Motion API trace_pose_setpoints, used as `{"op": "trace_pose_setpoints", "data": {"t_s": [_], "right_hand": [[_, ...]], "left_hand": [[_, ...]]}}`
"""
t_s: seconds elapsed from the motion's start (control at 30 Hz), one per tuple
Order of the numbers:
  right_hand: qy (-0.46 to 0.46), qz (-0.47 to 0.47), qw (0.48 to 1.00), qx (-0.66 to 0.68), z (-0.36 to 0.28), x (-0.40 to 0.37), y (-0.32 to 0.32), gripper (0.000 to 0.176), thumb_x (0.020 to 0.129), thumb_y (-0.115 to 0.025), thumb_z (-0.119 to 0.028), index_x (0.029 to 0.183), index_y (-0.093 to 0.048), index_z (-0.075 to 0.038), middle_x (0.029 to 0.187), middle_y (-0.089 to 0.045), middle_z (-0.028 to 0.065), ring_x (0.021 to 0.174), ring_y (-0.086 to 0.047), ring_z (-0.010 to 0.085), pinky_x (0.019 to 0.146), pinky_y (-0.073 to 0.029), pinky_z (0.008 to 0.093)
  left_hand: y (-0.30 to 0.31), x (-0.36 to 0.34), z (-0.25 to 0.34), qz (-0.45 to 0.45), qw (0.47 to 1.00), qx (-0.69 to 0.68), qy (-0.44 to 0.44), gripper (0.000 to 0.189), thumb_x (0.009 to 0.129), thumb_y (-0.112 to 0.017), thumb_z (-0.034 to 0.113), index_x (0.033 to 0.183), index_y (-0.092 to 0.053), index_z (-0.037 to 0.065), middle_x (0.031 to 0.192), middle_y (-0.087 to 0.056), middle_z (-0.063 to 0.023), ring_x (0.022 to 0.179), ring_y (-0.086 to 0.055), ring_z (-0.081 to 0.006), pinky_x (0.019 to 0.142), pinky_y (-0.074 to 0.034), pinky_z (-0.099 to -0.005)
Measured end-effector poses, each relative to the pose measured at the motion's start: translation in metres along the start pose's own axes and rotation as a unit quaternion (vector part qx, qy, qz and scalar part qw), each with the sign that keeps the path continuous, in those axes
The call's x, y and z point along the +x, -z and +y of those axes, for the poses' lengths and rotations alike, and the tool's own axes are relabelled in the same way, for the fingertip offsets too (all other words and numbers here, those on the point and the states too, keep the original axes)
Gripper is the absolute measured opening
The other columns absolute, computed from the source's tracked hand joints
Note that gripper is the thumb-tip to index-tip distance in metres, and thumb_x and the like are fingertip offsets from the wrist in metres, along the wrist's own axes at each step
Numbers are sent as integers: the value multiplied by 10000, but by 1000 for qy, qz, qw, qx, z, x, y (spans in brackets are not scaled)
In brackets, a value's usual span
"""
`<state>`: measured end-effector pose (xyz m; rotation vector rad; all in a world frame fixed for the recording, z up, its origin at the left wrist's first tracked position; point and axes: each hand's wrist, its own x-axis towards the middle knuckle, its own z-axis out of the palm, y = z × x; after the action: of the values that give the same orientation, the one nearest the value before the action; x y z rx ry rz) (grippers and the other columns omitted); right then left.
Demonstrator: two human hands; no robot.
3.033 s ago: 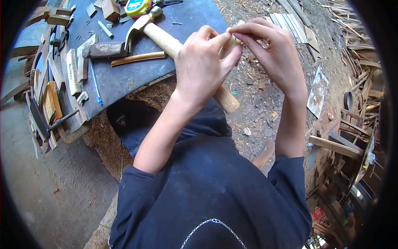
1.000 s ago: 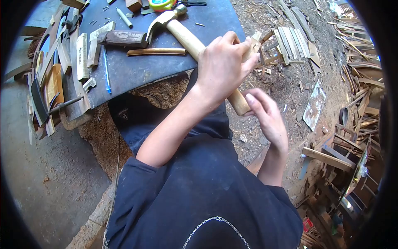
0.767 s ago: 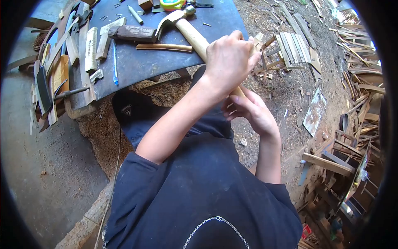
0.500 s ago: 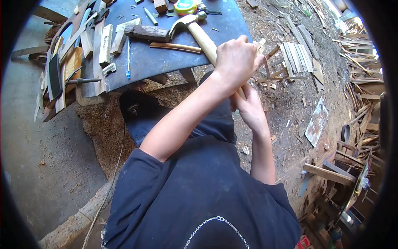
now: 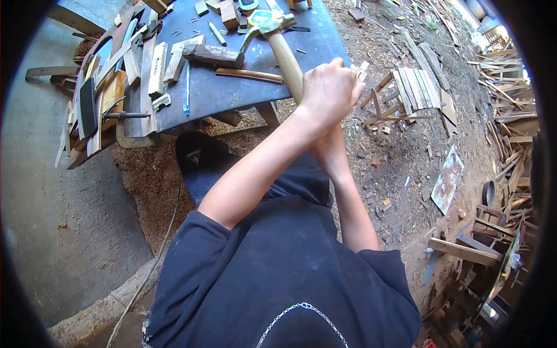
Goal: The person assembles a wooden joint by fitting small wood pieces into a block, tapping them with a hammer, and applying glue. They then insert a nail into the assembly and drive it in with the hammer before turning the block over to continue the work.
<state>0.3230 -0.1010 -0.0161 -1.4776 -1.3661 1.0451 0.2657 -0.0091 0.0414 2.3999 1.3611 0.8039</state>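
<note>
Looking down, head view: left hand [image 5: 328, 93] fingers clamped on a small wood piece [image 5: 361, 70], just past the dark counter [image 5: 226, 93] edge, over the hammer [image 5: 284, 52] handle. Right hand [image 5: 326, 145] mostly hidden beneath; grip unreadable. Dirt floor [image 5: 400, 156] strewn with wood scraps [image 5: 415, 87].

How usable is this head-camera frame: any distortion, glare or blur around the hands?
Head view: strong fisheye bends the table edge, black vignette cuts the corners; daylight is even, blown out at upper right; the left hand, closed on a wood piece, and the hammer are sharp; the right hand is mostly hidden beneath the left.
</note>
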Motion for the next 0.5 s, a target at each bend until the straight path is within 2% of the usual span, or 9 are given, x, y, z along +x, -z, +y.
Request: {"op": "trace_pose_setpoints", "data": {"t_s": [0.07, 0.13, 0.23, 0.33, 0.47, 0.5], "right_hand": [[-16, -6, 999, 29, 11, 1, -2, 538, 974, -694, -230, 1410, -563, 59, 1370, -655, 268, 1333, -603, 357, 1111, -452, 463], [55, 27, 998, 9, 35, 3, -13, 540, 974, -700, -240, 1405, -563, 56, 1358, -663, 262, 1313, -617, 345, 1101, -461, 456], [97, 50, 994, -22, 50, 5, -19, 531, 974, -707, -249, 1390, -571, 52, 1341, -670, 262, 1302, -624, 344, 1090, -463, 462], [101, 46, 992, -52, 55, 3, -17, 471, 956, -728, -237, 1328, -623, 32, 1247, -711, 246, 1209, -675, 350, 1023, -498, 465], [77, 15, 990, -121, 85, -10, -10, 343, 896, -772, -186, 1192, -712, -22, 1053, -762, 197, 974, -737, 388, 859, -556, 459], [111, 32, 985, -130, 83, -15, -7, 304, 871, -787, -164, 1142, -715, -45, 1001, -756, 176, 915, -729, 387, 795, -552, 457]], "left_hand": [[1, 0, 1, -10, 1000, 2, 4, 317, 964, -710, 391, 1057, -818, 107, 947, -704, -139, 844, -756, -340, 772, -616, -479], [1, 0, 2, -12, 1000, 3, 6, 317, 966, -709, 393, 1059, -817, 109, 950, -703, -137, 850, -756, -339, 779, -614, -481], [1, -1, 3, -9, 1000, 5, 9, 318, 968, -708, 394, 1049, -815, 106, 947, -701, -134, 857, -756, -337, 785, -610, -487], [3, -2, 4, -14, 1000, 0, 11, 317, 971, -704, 388, 1019, -810, 94, 948, -697, -138, 861, -753, -343, 783, -606, -498], [1, -2, 5, -5, 1000, -6, 8, 313, 974, -700, 379, 1005, -807, 86, 943, -692, -143, 852, -748, -351, 771, -605, -491], [2, -3, 5, -5, 1000, -3, 5, 313, 973, -701, 377, 1001, -806, 83, 942, -691, -143, 852, -747, -351, 769, -605, -489]]}}
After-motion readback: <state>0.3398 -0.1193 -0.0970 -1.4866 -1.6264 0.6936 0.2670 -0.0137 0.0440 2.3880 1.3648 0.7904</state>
